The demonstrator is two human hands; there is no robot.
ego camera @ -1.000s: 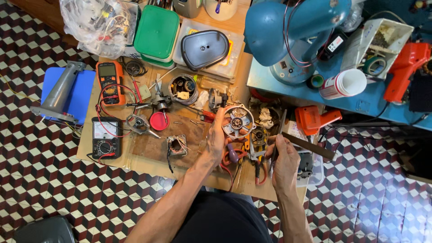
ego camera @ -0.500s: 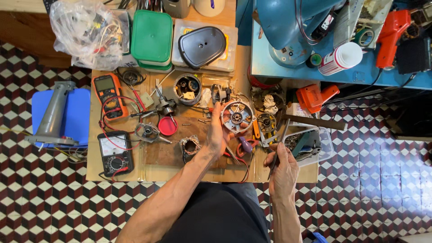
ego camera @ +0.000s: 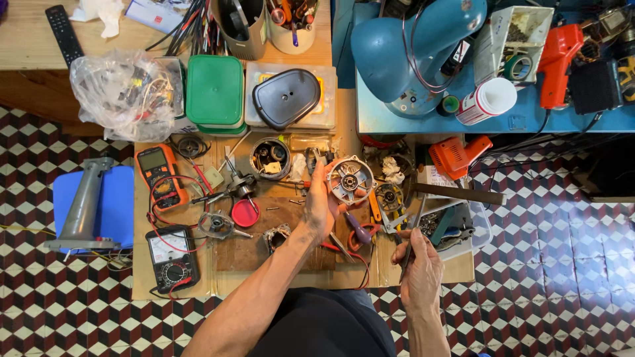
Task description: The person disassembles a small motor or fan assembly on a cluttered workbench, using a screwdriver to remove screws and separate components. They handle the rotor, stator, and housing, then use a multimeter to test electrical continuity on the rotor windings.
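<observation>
Motor housing (ego camera: 350, 179) stayed gripped by left hand (ego camera: 322, 206); right hand (ego camera: 418, 260), drawn nearer, clutched thin tool (ego camera: 411, 238). Clear tray (ego camera: 477, 228) held blue part.

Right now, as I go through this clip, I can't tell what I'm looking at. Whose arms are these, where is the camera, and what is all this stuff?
The camera sits on a person's head and looks straight down, so both bare arms come up from the bottom edge. There is no machine here.

The left hand holds a round metal motor part above a low wooden table. The right hand grips a thin metal tool whose type I cannot make out.

On the table lie an orange multimeter, a black meter, a red lid, pliers and small parts. Behind stand a green-lidded box and a blue fan body.
</observation>
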